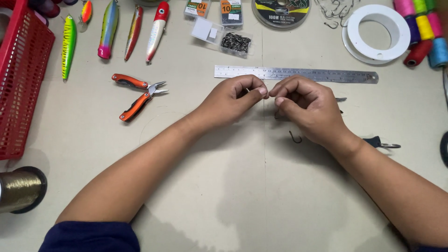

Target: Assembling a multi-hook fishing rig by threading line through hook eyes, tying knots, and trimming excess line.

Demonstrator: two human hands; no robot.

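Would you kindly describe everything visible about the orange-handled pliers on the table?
The orange-handled pliers are a small folding multi-tool type with two orange grips and silver metal jaws. They lie flat on the beige table, handles splayed wide, jaws pointing right. Nothing touches them; they sit left of the left hand, below the fishing lures.

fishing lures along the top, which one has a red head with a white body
The rightmost lure, lying nearest the small hook boxes. It alone has a red head and white body; the others are green-yellow, orange, rainbow with a pink tip, and slim reddish-gold.
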